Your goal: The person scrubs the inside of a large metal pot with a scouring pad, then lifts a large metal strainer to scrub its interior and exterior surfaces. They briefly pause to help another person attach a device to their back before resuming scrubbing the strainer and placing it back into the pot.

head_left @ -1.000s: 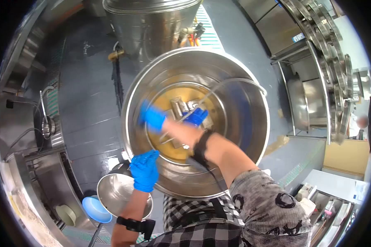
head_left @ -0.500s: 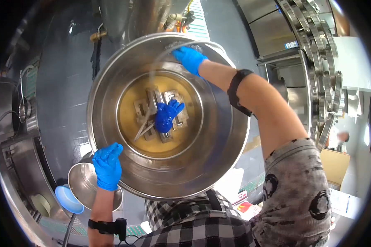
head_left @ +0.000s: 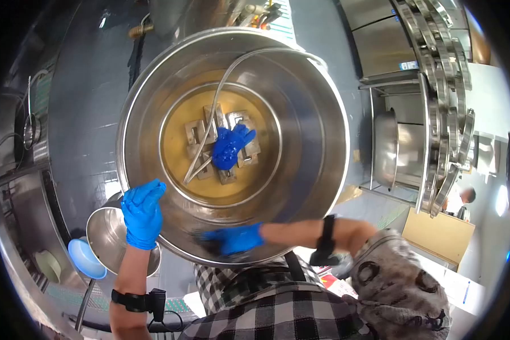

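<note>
A large stainless steel pot [head_left: 317,187] stands in front of me. My left hand [head_left: 142,218], in a blue glove, is closed over the pot's left rim with its fingers together. Against the near inner wall is my gloved right hand [head_left: 235,239], blurred by motion. A dark, smeared scrubber [head_left: 205,241], apparently steel wool, shows at its fingertips. On the yellowish pot bottom lie several metal blocks [head_left: 246,152], with a crumpled dark blue rubber glove [head_left: 226,150] on top. A pale hose [head_left: 225,76] hangs over the far right rim and reaches down to the blocks.
At the lower left are a smaller steel pot [head_left: 105,232] and a light blue basin [head_left: 86,258]. Shelving with steel pans [head_left: 445,130] stands on the right. Another large steel vessel [head_left: 192,14] is beyond the pot. A person [head_left: 456,201] appears far right.
My right hand has swept from the far inner wall to the near wall, taking the scrubber along. The hose hangs differently in the pot. My left hand stays at the left rim.
</note>
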### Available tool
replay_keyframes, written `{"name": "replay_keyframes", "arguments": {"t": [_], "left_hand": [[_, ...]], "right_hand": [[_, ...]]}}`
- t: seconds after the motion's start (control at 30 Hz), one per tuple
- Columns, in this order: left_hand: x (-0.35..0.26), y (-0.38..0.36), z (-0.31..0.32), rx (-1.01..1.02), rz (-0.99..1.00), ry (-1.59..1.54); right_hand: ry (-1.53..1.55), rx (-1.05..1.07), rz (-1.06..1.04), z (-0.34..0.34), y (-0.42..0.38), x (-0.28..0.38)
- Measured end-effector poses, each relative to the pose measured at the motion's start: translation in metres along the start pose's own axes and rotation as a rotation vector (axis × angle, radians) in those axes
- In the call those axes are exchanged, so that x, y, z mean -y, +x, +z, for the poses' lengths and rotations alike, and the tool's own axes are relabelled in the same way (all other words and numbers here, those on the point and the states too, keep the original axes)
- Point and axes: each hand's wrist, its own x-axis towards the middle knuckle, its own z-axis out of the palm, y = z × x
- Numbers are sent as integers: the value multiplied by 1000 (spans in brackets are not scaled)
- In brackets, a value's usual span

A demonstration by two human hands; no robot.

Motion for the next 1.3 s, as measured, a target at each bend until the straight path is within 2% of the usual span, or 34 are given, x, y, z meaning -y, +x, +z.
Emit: {"name": "replay_keyframes", "arguments": {"t": [0.03,0.1,0.17,0.2,0.23,0.3,0.37,0.4,0.5,0.57,0.6,0.63,0.7,0.77,0.8,0.83,0.87,0.9,0.93,0.97,1.0,1.03,1.07,1.1,1.13,1.17,1.2,1.23,1.27,1.3], "left_hand": [[0,-1,0,12,-13,1],[1,-2,-1,21,-22,-11],[-2,2,-4,41,-36,-9],[-1,4,-6,57,-29,-17],[-1,6,-5,64,-38,4],[0,5,-8,89,-38,10],[3,3,-10,123,-65,31],[3,5,-10,134,-61,14],[16,2,0,91,-37,8],[28,-1,14,18,-26,-50],[32,1,15,15,-20,-57],[27,4,15,26,1,-75],[24,5,18,-32,-58,-143],[33,2,39,-168,-39,-358],[30,5,40,-181,-43,-352],[24,8,36,-342,-167,-597],[27,2,25,-511,-277,-844],[35,-15,19,-519,-275,-845],[40,-34,16,-705,-475,-919],[48,-56,12,-889,-685,-987],[64,-88,17,-955,-854,-970],[88,-136,32,-1018,-1020,-945],[120,-201,67,-1018,-1284,-957],[139,-268,91,-1110,-1477,-1065],[153,-334,110,-1174,-1737,-967],[180,-460,168,-1039,-1948,-747],[179,-513,181,-1082,-2211,-446],[161,-496,138,-1036,-2498,-292],[166,-583,162,-539,-2680,13],[158,-632,173,-749,-2612,-134]], "right_hand": [[-239,114,135,-11,-35,-46],[-814,335,626,-92,-101,-57],[-1402,346,958,-191,-131,-50],[-1700,271,1024,-234,-123,-49],[-1912,135,1005,-268,-110,-52],[-2087,-61,855,-273,-103,-63],[-1508,231,1279,-258,-79,-76],[-1362,300,1185,-223,-80,-96],[-1062,462,478,-85,-27,-150],[-1006,356,-22,-48,35,-138],[-114,62,159,-49,59,-43],[47,-51,137,-37,70,-37],[46,-96,9,-36,53,13],[5,33,70,-30,6,15],[32,60,240,-26,-18,24],[-51,60,181,-25,-43,19],[-87,-19,250,-19,-65,21],[-106,-100,320,-8,-79,23],[-106,-98,331,6,-78,32],[-318,-247,283,20,-74,41],[-533,-391,231,32,-69,44],[-534,-387,243,43,-62,34],[-501,-563,229,53,-57,19],[-469,-743,211,61,-54,6],[-434,-822,198,64,-53,-3],[-233,-917,355,68,-54,2],[-177,-977,373,71,-58,0],[-151,-1018,454,74,-53,10],[-122,-1058,534,77,-48,20],[-208,-1116,535,77,-49,18]]}}
